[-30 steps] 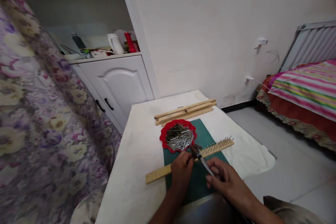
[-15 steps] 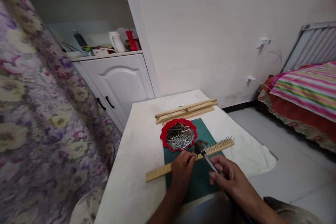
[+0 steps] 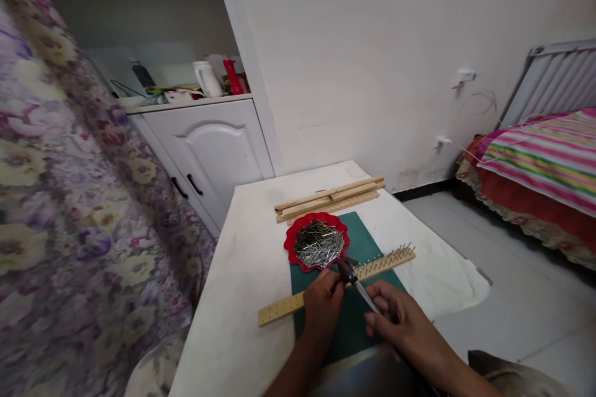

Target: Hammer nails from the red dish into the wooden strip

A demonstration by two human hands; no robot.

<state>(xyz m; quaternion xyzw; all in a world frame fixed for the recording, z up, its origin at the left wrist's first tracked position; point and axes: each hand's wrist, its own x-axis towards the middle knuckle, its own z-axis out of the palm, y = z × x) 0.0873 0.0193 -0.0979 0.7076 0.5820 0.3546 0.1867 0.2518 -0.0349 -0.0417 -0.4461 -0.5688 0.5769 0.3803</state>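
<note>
Gripping the hammer (image 3: 364,299), the fingers of the right hand (image 3: 401,317) are wrapped around its handle. Its dark head is just beside the fingertips of the left hand (image 3: 322,299), over the wooden strip (image 3: 285,307). The left fingers are curled in at the strip; whether they are clamped on a nail I cannot tell, since the hand and hammer head hide that spot.

The strip runs aslant beneath the left hand, across a green mat (image 3: 361,232), with both ends reaching past the mat's edges. Its left end shows small dark dots; its right part bristles with standing nails (image 3: 395,254), some tilted.

Just beyond the left hand is a red scalloped dish (image 3: 291,242) heaped with loose nails (image 3: 321,245) — brassy toward the far left, silvery toward the near right. Farther back, more wooden strips (image 3: 330,198) lie side by side on the white worktop (image 3: 233,267).

Outward again, a flowered curtain (image 3: 93,223) hangs at the left, near a white cabinet (image 3: 216,149) bearing a white jug (image 3: 207,79) and a red bottle-like object (image 3: 233,77) — and a bed (image 3: 549,152) with a striped cover stands at the right.
</note>
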